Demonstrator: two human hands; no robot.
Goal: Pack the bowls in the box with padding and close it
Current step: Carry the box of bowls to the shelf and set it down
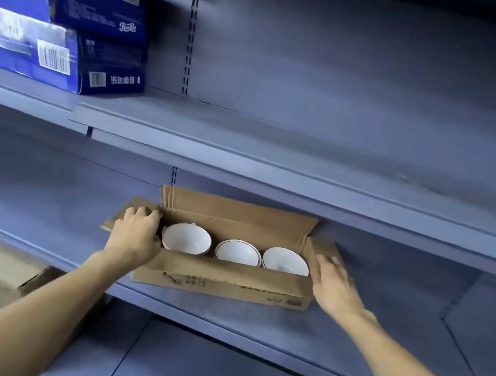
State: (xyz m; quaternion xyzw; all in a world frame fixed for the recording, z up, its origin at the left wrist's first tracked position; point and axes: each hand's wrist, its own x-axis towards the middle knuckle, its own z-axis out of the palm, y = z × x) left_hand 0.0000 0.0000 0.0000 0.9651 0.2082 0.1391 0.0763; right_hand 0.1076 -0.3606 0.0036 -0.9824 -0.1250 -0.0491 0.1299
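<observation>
Item one: a long cardboard box point(224, 279) lying open on the middle shelf point(379, 334), its far flap standing upright against the shelf back and its end flaps spread outward.

Item two: three white bowls in a row inside the box. I see the left bowl point(187, 238) tilted toward me, the middle bowl point(238, 252) with a dark rim line, and the right bowl point(286, 261) close against the right end.

Item three: my left hand point(136, 231), fingers curled over the left end flap and gripping it at the box's far left corner.

Item four: my right hand point(334, 282), open with fingers spread, blurred, at the right end of the box; I cannot tell whether it touches.

Item five: two blue drink cartons point(65, 16) stacked on the upper shelf, far left.
</observation>
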